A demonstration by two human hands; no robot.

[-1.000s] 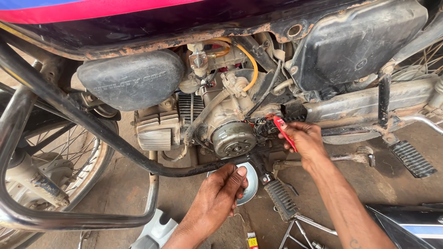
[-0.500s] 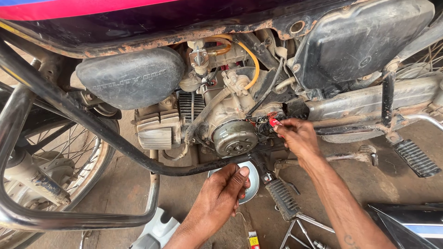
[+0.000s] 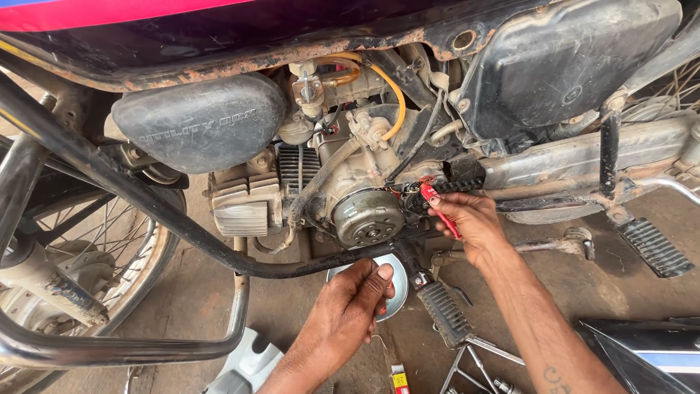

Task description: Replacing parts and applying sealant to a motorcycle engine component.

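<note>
Red-handled pliers (image 3: 440,208) — right hand (image 3: 472,222) fingers gripping them at wiring beside engine cover (image 3: 367,217); left hand (image 3: 348,310), fingers curled, resting by metal bowl (image 3: 397,288). Keeping the tip steady seems wise.

A single head-mounted camera views the scene from above and behind the hands, facing forward and slightly downward at the side of a motorcycle engine (image 3: 361,211). The range is close: the engine fills the centre, the frame rail (image 3: 146,197) crosses the foreground, and the floor (image 3: 569,284) occupies the lower edge.
</note>
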